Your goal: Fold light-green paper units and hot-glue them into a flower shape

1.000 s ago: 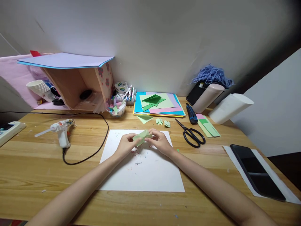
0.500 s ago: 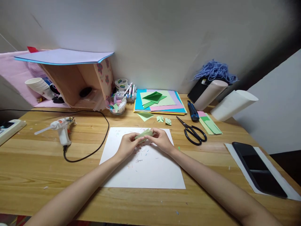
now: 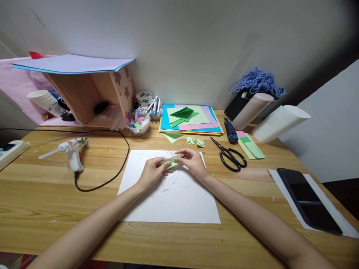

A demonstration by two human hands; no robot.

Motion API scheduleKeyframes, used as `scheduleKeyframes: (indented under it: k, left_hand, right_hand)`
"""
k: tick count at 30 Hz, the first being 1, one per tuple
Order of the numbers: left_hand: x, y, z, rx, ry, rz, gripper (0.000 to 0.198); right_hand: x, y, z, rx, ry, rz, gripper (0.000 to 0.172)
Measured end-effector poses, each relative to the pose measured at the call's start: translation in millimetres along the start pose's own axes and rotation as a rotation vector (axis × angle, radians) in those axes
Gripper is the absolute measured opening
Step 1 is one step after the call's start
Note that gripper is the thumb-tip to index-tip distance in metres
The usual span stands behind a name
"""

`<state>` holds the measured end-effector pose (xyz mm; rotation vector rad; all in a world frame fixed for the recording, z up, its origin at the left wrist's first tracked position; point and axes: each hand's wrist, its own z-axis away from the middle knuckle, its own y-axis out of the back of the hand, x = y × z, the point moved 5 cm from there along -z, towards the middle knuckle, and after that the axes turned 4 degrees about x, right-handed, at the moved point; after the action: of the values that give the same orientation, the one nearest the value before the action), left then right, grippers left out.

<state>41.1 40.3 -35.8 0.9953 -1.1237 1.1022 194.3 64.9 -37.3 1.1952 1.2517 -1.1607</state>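
Between my two hands is a small folded piece of light green paper (image 3: 171, 161), held over a white sheet (image 3: 179, 205) with colored specks on it. My left hand (image 3: 153, 172) grips its left side, thumb on top. My right hand (image 3: 192, 163) pinches the right end, and its fingers cover part of the paper. Just beyond the white sheet lie a light green paper triangle (image 3: 173, 137) and two small folded green pieces, one folded piece (image 3: 190, 140) beside another folded piece (image 3: 200, 143).
Black scissors (image 3: 232, 157) and a blue utility knife (image 3: 230, 131) lie to the right, near paper strips (image 3: 252, 147). A glue gun (image 3: 72, 151) with its cord is at left. Behind are colored paper (image 3: 193, 127), a scrap bowl (image 3: 138, 125) and a box (image 3: 123, 89). A phone (image 3: 308, 201) lies far right.
The green paper has tilted, so more of its flat face shows. My right fingers have shifted slightly left and up along it; the left hand stays nearly still.
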Motion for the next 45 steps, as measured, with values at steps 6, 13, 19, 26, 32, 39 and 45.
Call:
scheduleKeyframes:
  k: [6, 13, 19, 26, 32, 39, 45]
  left_hand:
    - [-1.4, 1.3, -1.0, 0.007, -0.007, -0.038, 0.027]
    - [0.5, -0.5, 0.3, -0.004, -0.003, -0.044, 0.025]
    - [-1.5, -0.2, 0.0, -0.007, 0.003, -0.051, 0.029]
    - [4.4, -1.3, 0.0, -0.018, -0.017, -0.018, 0.027]
    - [4.5, -1.1, 0.7, -0.023, -0.038, -0.012, 0.029]
    - [4.4, -1.1, 1.9, -0.011, -0.037, -0.024, 0.033]
    - [7.4, -0.3, 2.6, -0.006, -0.077, -0.087, 0.032]
  right_hand:
    - [0.0, 0.4, 0.5, 0.029, -0.011, -0.009, 0.02]
    - [-2.5, -0.8, 1.5, 0.02, -0.01, -0.028, 0.016]
    - [-0.5, 0.2, 1.5, 0.046, -0.016, -0.032, 0.018]
    - [-0.5, 0.4, 2.2, 0.057, -0.021, -0.026, 0.019]
    - [-1.3, -0.4, 2.9, 0.045, -0.011, -0.006, 0.019]
    - [-4.0, -1.0, 3.3, 0.043, -0.004, 0.026, 0.02]
    - [-4.8, -2.6, 5.4, 0.03, -0.006, 0.023, 0.017]
